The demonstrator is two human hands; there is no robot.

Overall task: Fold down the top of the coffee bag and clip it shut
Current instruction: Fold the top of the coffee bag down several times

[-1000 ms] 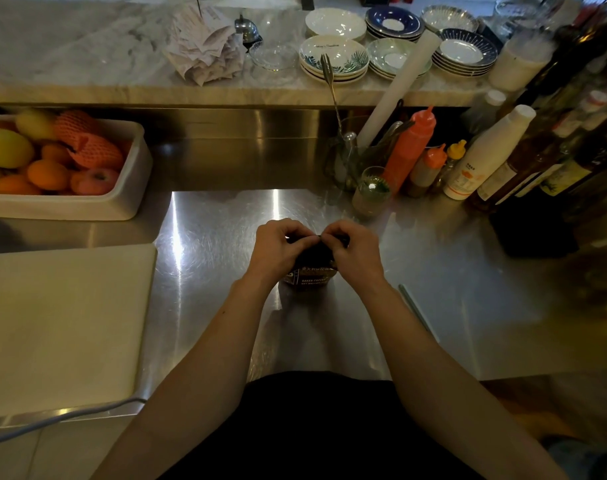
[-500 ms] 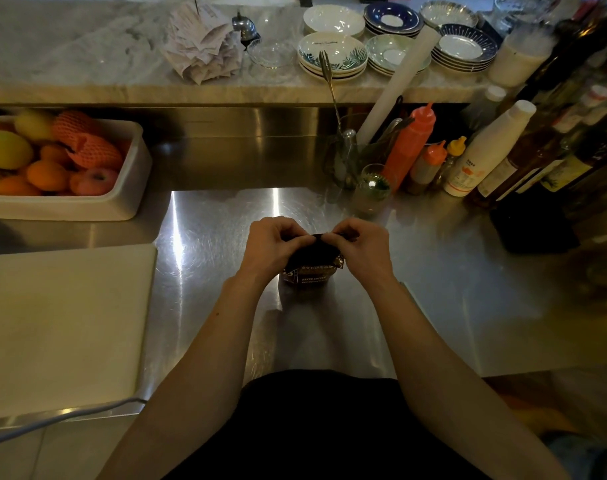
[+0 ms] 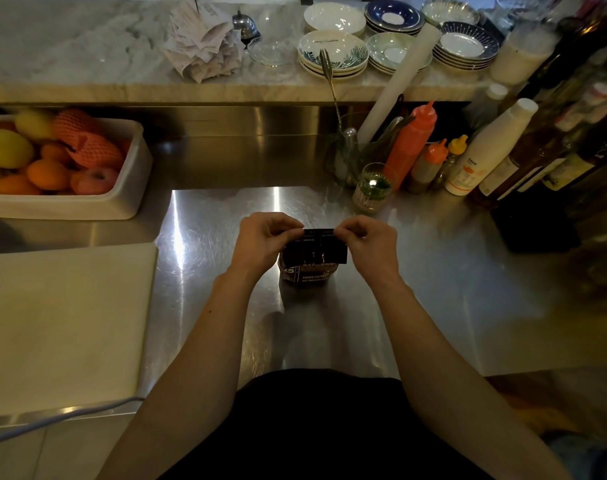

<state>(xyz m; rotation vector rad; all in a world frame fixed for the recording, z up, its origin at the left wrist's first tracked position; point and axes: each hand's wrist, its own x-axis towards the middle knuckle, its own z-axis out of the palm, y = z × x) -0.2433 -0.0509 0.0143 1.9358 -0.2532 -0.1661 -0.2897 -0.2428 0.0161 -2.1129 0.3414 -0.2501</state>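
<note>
A small dark coffee bag (image 3: 310,268) with white lettering stands upright on the steel counter (image 3: 433,289), in the middle. Its black top flap is folded over toward me and lies flat across the front. My left hand (image 3: 264,242) pinches the flap's left end between thumb and fingers. My right hand (image 3: 367,244) pinches the right end the same way. The two hands sit a bag's width apart. No clip shows in this view.
A white cutting board (image 3: 59,323) lies at the left, with a white tub of fruit (image 3: 125,188) behind it. Sauce bottles (image 3: 412,140), a small glass (image 3: 373,188) and dark bottles crowd the right. Stacked plates (image 3: 333,55) and paper slips sit on the marble ledge.
My hands have slid apart from the middle of the bag to its two ends. The folded black flap, hidden under my fingers before, now shows flat between them.
</note>
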